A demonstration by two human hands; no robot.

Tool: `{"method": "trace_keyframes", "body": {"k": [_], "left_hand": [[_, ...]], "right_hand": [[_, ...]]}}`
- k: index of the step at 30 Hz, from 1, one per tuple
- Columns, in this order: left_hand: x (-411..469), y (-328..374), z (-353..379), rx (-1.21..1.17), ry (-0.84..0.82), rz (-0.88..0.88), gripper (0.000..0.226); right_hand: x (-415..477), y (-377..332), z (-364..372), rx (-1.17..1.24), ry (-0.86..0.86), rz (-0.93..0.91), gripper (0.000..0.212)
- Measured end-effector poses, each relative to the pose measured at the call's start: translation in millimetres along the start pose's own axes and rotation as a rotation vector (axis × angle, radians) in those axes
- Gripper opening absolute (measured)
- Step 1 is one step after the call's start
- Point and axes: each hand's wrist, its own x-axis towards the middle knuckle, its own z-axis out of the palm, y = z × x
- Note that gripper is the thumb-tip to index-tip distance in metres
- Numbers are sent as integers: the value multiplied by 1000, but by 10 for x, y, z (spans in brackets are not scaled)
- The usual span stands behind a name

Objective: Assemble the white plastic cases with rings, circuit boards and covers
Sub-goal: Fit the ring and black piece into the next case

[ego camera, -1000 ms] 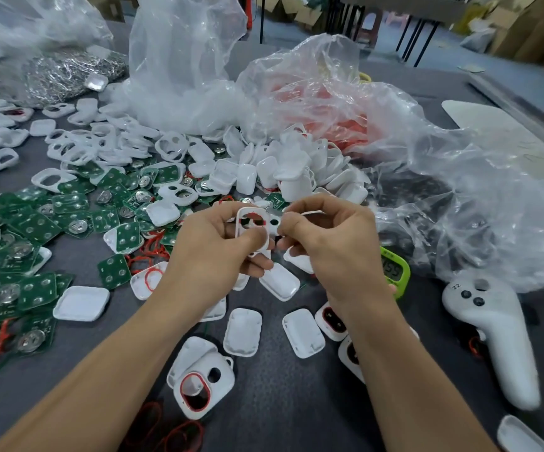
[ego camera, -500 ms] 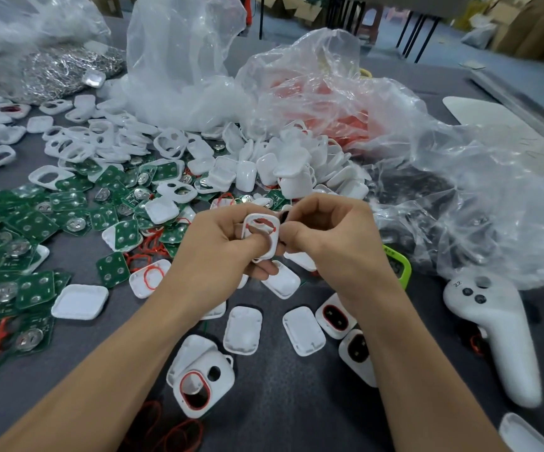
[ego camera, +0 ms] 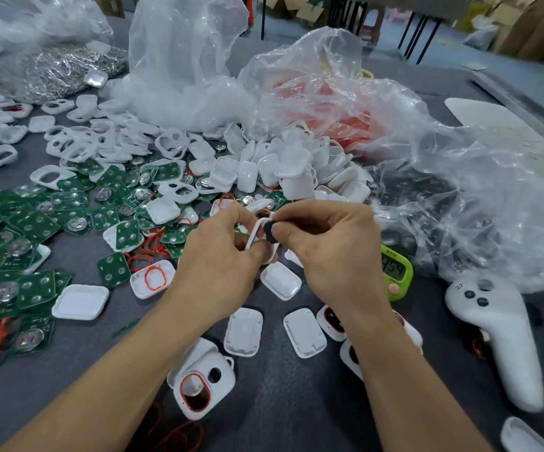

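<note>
1. Grey table [ego camera: 280,402]: boards [ego camera: 29,223] at 9 o'clock of the hands, covers [ego camera: 296,171] at 12.
2. Left hand [ego camera: 221,265]: fingers curled round case [ego camera: 253,236], edge-on above mid-table, long axis 1 to 7 o'clock.
3. Right hand [ego camera: 332,252]: pinches small black part [ego camera: 270,232], perhaps a button, touching the case from 3 o'clock.
</note>
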Motion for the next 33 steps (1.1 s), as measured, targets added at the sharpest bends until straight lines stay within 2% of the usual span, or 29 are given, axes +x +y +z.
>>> {"method": "trace_keyframes", "body": {"k": [2,5,8,11,16,19,24,30,33], "left_hand": [[-10,8,-8,-22,-23,-5,20],[-52,50,-12,-106,-145,-5,14],[-59,66,-18,-200,-202,-22,15],[-54,66,-20,-251,-183,-17,24],[-76,77,-35,-261,-176,18,20],[-110,89,-12,-188,-202,39,25],[-161,105,13,-133,-194,48,27],[-167,108,-5,-87,-166,125,37],[-165,94,5,-61,-119,139,41]], "right_hand": [[-18,5,27,-75,21,-52,20],[-22,7,23,-200,16,-149,21],[6,15,-25,-247,-9,-164,20],[34,20,-64,-132,-48,-81,22],[111,71,-171,80,-182,208,15],[127,105,-214,66,-286,234,11],[103,119,-207,-118,-259,162,8],[101,71,-196,-108,-220,188,9],[68,37,-155,-187,-152,139,13]]}}
